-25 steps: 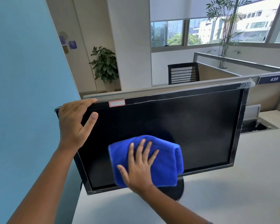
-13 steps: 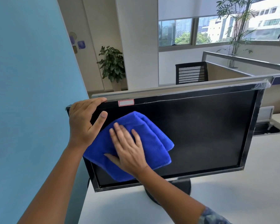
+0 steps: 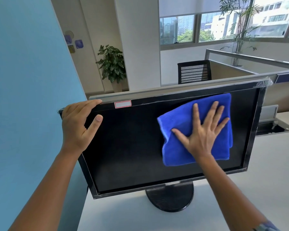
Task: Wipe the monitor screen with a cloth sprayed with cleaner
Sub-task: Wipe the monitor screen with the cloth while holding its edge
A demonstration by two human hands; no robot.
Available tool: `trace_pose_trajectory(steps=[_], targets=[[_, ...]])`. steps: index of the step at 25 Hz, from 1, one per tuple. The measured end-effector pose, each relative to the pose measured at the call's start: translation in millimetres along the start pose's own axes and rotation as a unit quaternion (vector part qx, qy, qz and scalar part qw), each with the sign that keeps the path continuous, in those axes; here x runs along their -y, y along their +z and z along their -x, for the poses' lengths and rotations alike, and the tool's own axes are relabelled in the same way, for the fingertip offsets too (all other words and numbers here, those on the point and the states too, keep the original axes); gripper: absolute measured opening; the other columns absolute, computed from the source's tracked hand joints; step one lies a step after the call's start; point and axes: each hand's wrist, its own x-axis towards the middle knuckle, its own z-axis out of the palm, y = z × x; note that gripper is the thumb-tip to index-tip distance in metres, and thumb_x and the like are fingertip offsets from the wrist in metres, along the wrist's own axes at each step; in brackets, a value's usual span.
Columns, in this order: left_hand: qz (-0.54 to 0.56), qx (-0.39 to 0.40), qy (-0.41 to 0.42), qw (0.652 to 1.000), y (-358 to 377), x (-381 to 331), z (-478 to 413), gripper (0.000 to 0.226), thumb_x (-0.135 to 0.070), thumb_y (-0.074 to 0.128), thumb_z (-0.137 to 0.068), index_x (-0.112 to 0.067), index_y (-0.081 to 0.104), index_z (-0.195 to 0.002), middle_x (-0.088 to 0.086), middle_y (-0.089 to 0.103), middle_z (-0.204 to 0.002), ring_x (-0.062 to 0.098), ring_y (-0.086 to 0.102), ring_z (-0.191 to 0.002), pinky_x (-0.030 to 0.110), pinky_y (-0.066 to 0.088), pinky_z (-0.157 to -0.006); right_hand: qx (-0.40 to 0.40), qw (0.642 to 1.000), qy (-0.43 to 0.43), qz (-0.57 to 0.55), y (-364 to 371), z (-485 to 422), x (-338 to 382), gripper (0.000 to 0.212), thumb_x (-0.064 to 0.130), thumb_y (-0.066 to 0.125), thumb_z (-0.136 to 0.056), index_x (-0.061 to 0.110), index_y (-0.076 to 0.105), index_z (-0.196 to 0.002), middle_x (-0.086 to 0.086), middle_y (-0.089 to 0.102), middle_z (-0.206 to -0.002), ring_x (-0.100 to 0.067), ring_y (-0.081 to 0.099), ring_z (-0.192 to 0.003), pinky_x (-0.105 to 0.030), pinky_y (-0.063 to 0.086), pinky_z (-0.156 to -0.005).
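Observation:
A black monitor stands on a round base on the white desk, its dark screen facing me. My left hand grips the monitor's top left corner, fingers over the top edge and thumb on the screen. A folded blue cloth lies flat against the upper right part of the screen. My right hand presses on the cloth with fingers spread wide. No spray bottle is in view.
The white desk extends to the right, with a cable well behind. A blue partition stands close on the left. Low dividers, a black chair and potted plants are beyond the monitor.
My right hand has swept the blue cloth from the lower middle to the upper left, then across to the upper right of the screen. My left hand stays on the corner.

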Motion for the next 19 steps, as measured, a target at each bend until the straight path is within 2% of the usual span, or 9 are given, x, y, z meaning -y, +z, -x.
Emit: trace_pose_trajectory(steps=[2,6,10,16,19], targets=[[-0.001,0.001,0.000,1.000,0.6,-0.1,-0.6,0.063,-0.055,0.024,-0.094,-0.010,0.063,-0.117,0.009,0.067,-0.114,0.028,0.057,-0.109,0.029,0.030,-0.091,0.007,0.999,0.052,-0.005,-3.1,-9.4,-26.4,0.101,0.084,0.033,-0.075,0.024,0.009,-0.152,-0.033,0.012,-0.153,-0.049,0.007,-0.141,-0.068,0.003,-0.109],[0.001,-0.005,0.000,1.000,0.0,0.6,-0.5,0.063,-0.055,0.024,-0.094,-0.010,0.063,-0.117,0.009,0.067,-0.114,0.028,0.057,-0.110,0.030,0.030,-0.091,0.008,0.988,0.152,-0.019,-7.8,-16.3,-62.3,0.111,0.083,0.030,-0.075,0.006,0.005,-0.151,-0.025,0.008,-0.156,-0.044,0.003,-0.144,-0.068,0.002,-0.110],[0.005,-0.007,-0.004,1.000,1.1,0.9,0.7,0.063,-0.056,0.024,-0.094,-0.011,0.063,-0.117,0.008,0.067,-0.114,0.027,0.057,-0.110,0.030,0.030,-0.091,0.009,0.975,0.217,-0.040,-9.1,-13.6,-60.4,0.113,0.083,0.031,-0.075,0.003,0.005,-0.150,-0.024,0.006,-0.157,-0.043,0.001,-0.144,-0.067,0.001,-0.111],[0.009,-0.011,-0.003,1.000,3.0,3.0,1.3,0.065,-0.058,0.024,-0.094,-0.012,0.063,-0.117,0.008,0.067,-0.115,0.027,0.057,-0.111,0.032,0.031,-0.092,0.010,0.969,0.224,-0.107,-5.3,-3.8,5.3,0.109,0.080,0.032,-0.078,0.003,0.005,-0.150,-0.025,0.003,-0.157,-0.041,-0.002,-0.145,-0.066,-0.001,-0.112],[0.009,-0.017,-0.002,1.000,4.5,3.3,1.1,0.064,-0.058,0.024,-0.094,-0.012,0.063,-0.117,0.007,0.067,-0.114,0.027,0.057,-0.110,0.030,0.030,-0.091,0.031,0.978,0.179,-0.107,-3.4,10.8,45.5,0.108,0.078,0.033,-0.079,0.001,0.007,-0.149,-0.026,0.005,-0.156,-0.041,0.000,-0.145,-0.066,0.001,-0.111]])
